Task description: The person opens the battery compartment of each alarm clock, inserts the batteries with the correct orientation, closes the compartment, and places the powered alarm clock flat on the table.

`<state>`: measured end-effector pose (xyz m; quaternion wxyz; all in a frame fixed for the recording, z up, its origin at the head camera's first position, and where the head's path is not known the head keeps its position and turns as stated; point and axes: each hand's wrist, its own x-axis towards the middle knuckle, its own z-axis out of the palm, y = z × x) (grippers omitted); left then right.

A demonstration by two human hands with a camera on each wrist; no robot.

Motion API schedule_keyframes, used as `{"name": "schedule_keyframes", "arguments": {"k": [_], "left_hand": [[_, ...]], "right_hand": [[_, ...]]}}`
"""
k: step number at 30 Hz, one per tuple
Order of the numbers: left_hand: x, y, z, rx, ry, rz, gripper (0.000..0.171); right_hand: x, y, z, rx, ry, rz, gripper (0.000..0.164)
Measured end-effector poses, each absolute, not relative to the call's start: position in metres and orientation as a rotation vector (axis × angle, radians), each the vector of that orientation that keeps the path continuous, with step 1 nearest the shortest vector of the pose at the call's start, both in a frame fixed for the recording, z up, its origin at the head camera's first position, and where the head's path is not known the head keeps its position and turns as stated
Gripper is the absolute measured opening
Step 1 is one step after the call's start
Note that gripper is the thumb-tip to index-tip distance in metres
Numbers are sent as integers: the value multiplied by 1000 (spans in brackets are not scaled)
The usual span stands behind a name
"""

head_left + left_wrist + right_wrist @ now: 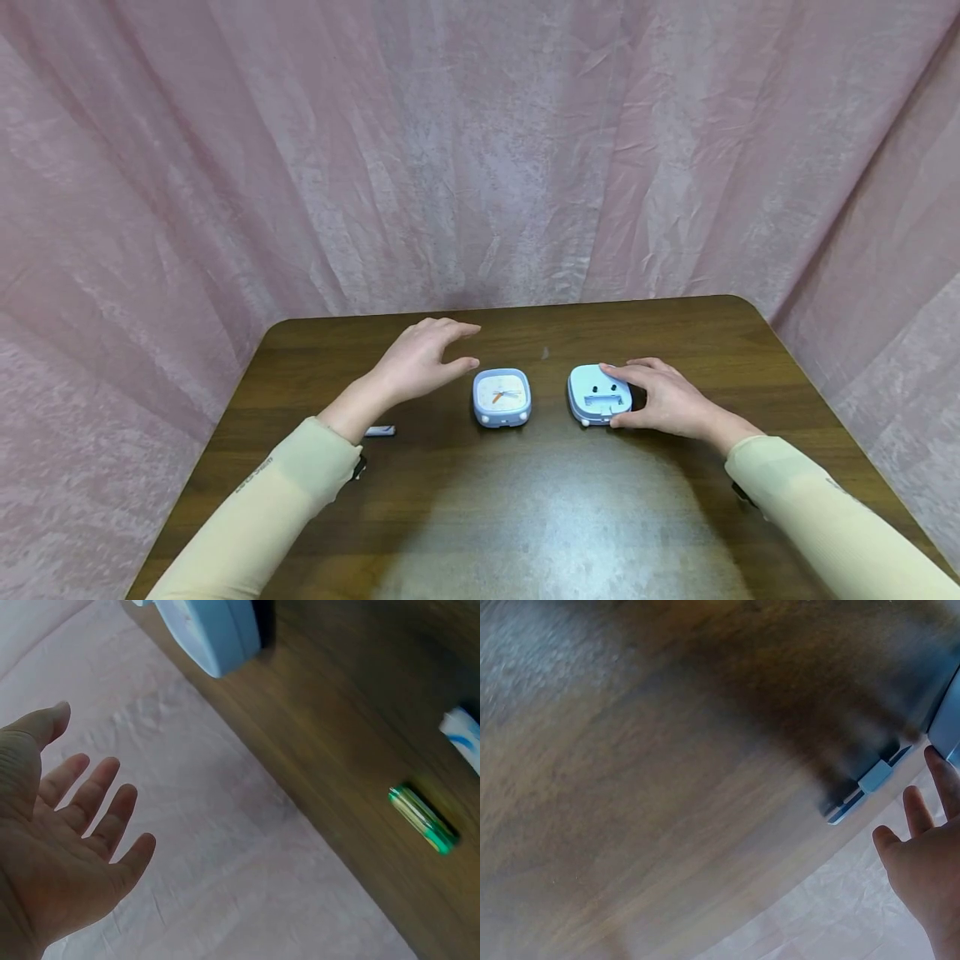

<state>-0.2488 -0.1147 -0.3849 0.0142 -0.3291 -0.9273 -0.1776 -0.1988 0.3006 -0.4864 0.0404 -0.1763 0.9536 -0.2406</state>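
A light-blue alarm clock lies face up near the middle of the table, its side also visible in the left wrist view. To its right a second light-blue alarm clock lies back up, with its battery compartment uncovered. My right hand grips this second clock at its right side, thumb on the near edge and index finger on the far one. A small blue battery cover lies on the table close to the right fingers. My left hand hovers beside the face-up clock, fingers spread, holding nothing.
On the wooden table, a green-and-gold battery lies at the left. Close to it is a white item with blue marking, partly cut off. Pink curtains hang behind the table's far edge and around the sides.
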Motion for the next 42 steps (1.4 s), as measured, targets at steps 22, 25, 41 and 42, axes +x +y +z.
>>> {"name": "schedule_keyframes", "arguments": {"k": [22,25,41,42], "left_hand": [[-231,-191,-403,-921,-3013,-495,51],[-228,-203,-407,-911,-3041,-508,51],[-215,-230,-439,-950,-3132,-257,32],[-215,-230,-441,-960,-3132,-254,29]], "right_hand": [[-198,301,-488,-533,2925,-731,91],[-198,301,-488,-537,2926,-730,91],[-198,301,-487,-541,2919,-733,90],[-198,301,-488,-541,2921,-733,90]]}}
